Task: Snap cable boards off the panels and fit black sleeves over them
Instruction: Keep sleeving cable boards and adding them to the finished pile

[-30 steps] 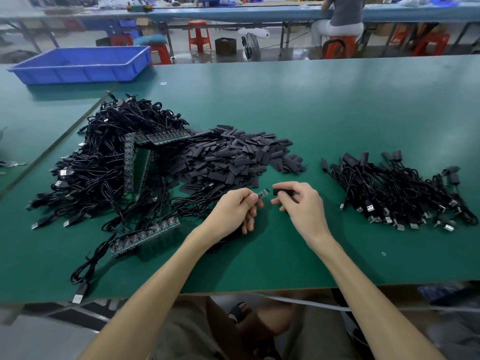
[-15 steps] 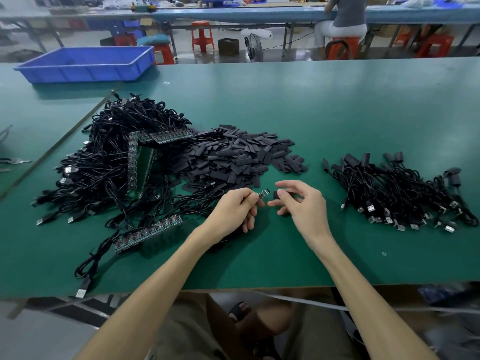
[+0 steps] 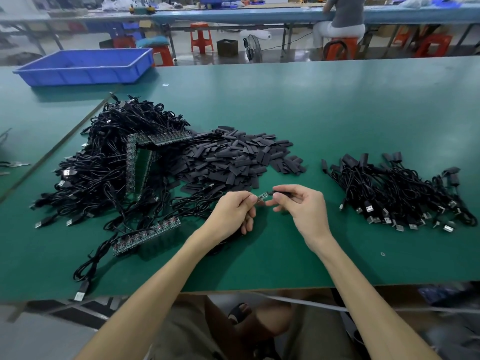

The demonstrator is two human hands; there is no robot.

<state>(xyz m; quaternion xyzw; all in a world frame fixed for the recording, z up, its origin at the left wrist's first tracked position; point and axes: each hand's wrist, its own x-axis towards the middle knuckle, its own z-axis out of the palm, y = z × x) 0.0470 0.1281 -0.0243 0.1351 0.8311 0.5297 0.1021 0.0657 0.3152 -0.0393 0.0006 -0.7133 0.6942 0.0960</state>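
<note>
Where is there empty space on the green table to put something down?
The far table beyond the piles, right of the blue tray, is bare; so is the near strip by the right hand. Crowded: cable tangle left, sleeve pile middle, finished cables right.

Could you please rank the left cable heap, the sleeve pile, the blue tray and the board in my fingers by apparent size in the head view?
1. left cable heap
2. sleeve pile and blue tray: they look alike, and the tray sits farther away, so I have not ranked them.
3. board, smallest
</note>
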